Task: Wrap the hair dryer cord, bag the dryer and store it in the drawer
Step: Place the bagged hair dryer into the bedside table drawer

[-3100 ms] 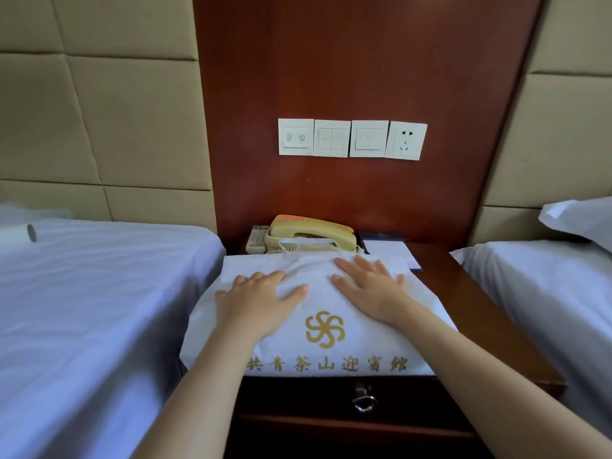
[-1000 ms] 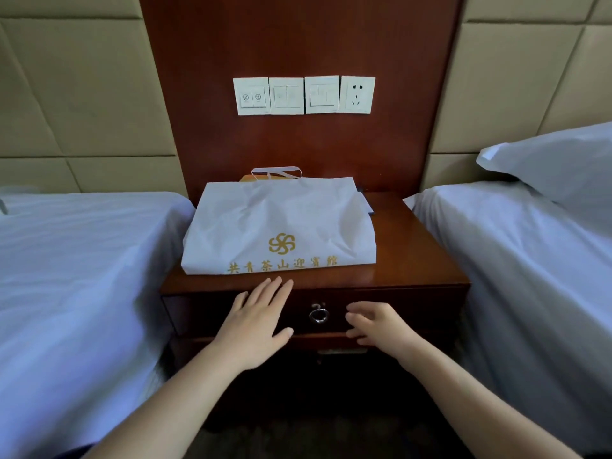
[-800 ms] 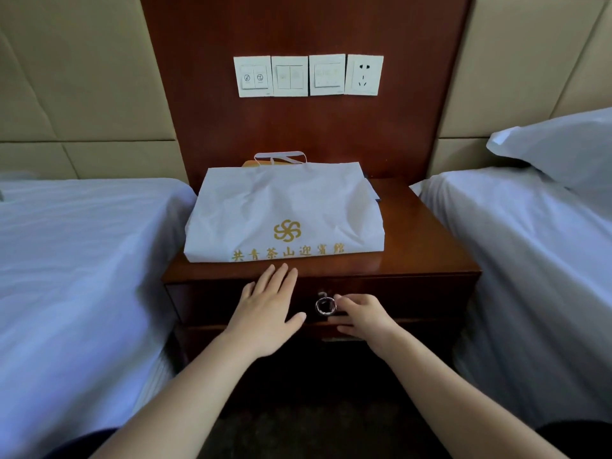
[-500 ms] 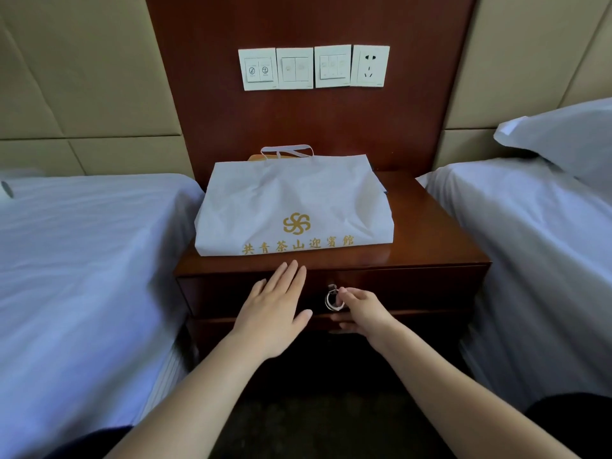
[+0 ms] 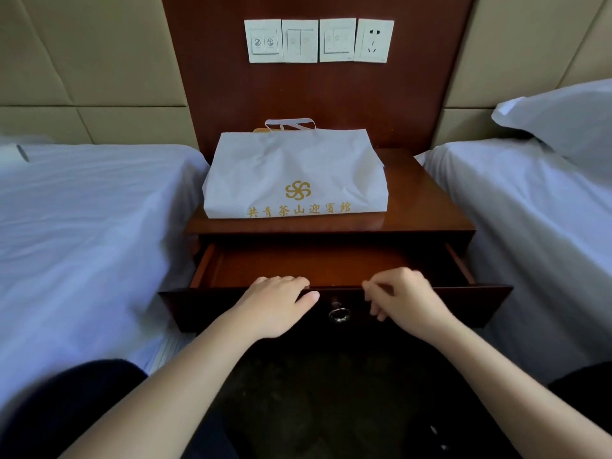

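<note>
The white paper bag with a gold logo lies flat on top of the wooden nightstand; the dryer itself is not visible. Below it the drawer stands pulled out, its inside bare. My left hand holds the top edge of the drawer front, fingers hooked over it and thumb on the face. My right hand hovers at the same edge to the right, fingers loosely curled and holding nothing. The metal ring pull hangs free between my hands.
A white-sheeted bed flanks the nightstand on the left; another bed with a pillow is on the right. Switches and a wall socket sit on the wooden panel behind. My dark-clad knees are at the bottom corners.
My hands came off the bag and dropped to the drawer front. My right hand pinched the ring pull, the drawer slid out toward me, and the ring is now released.
</note>
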`<control>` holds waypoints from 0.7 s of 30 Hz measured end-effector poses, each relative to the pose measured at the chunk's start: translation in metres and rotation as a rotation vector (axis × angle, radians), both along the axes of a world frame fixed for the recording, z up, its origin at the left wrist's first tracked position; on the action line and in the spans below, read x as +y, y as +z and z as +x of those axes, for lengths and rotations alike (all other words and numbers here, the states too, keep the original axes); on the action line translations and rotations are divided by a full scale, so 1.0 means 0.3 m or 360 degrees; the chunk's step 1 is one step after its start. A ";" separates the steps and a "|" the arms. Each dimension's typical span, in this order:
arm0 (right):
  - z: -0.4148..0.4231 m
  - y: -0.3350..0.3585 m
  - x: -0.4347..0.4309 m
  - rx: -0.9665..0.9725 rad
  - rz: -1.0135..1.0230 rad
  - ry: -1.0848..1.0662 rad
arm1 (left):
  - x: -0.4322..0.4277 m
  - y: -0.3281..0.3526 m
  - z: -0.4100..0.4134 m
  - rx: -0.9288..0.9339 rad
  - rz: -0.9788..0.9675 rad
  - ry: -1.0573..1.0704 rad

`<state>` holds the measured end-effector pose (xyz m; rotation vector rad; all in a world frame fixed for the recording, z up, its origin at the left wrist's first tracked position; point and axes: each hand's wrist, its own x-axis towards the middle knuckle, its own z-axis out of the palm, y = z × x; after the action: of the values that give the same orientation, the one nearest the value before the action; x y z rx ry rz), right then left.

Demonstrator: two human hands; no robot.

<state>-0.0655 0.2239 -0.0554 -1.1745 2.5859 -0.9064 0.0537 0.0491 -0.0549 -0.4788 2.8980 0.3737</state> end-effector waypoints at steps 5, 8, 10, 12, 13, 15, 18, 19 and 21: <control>0.013 0.030 0.094 0.0229 0.0013 -0.0092 | 0.104 0.005 0.117 0.0175 0.0089 0.0101; 0.042 -0.017 0.124 0.0132 0.0213 -0.0058 | 0.155 -0.012 0.185 0.0233 0.0061 0.0145; 0.073 -0.046 0.150 0.0206 0.0258 -0.0046 | 0.188 -0.024 0.222 0.0279 0.0032 0.0175; 0.097 -0.054 0.176 0.0243 0.0276 -0.0029 | 0.222 -0.034 0.247 0.0320 0.0032 0.0210; 0.107 -0.057 0.189 0.0234 0.0282 -0.0016 | 0.239 -0.040 0.257 0.0327 0.0027 0.0228; 0.130 -0.062 0.214 0.0217 0.0286 0.0004 | 0.268 -0.048 0.278 0.0332 0.0000 0.0259; 0.163 -0.063 0.233 0.0258 0.0258 0.0009 | 0.285 -0.046 0.293 0.0352 -0.0028 0.0300; 0.166 -0.062 0.233 0.0265 0.0260 0.0012 | 0.286 -0.043 0.292 0.0334 -0.0019 0.0313; 0.158 -0.050 0.225 0.0238 0.0304 0.0050 | 0.277 -0.026 0.285 0.0274 0.0049 0.0304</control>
<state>-0.0180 0.2913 -0.0704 -1.2680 2.6891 -0.5698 0.1393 0.1321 -0.0628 -0.7569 3.0140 0.5101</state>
